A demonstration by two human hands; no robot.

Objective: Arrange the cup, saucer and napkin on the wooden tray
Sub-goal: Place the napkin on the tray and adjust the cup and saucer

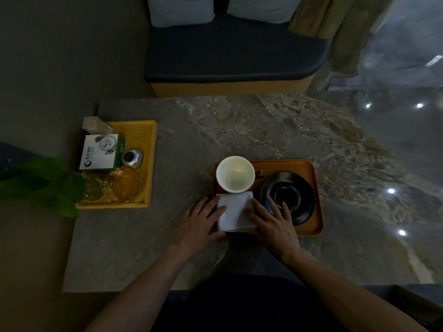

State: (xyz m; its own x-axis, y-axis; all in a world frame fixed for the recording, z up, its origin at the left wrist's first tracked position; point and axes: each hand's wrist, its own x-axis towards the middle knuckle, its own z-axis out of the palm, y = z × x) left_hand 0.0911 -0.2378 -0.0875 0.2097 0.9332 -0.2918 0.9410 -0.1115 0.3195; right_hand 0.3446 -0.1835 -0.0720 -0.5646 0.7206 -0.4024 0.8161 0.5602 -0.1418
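Note:
A brown wooden tray point(304, 165) lies on the marble table. A white cup point(235, 173) stands upright at the tray's far left corner. A black saucer point(290, 182) fills the tray's right half. A folded white napkin point(234, 212) lies flat at the tray's near left corner, just in front of the cup. My left hand point(201, 221) rests on the napkin's left edge, fingers spread. My right hand point(273, 220) presses its right edge, with its fingers reaching over the saucer's near left rim. Neither hand grips anything.
A yellow tray point(149, 164) at the table's left holds a white and green box point(102, 153), a metal object point(132, 158) and a glass ashtray point(124, 184). Green leaves point(45, 183) hang at the left edge. A dark bench point(235, 53) stands beyond the table.

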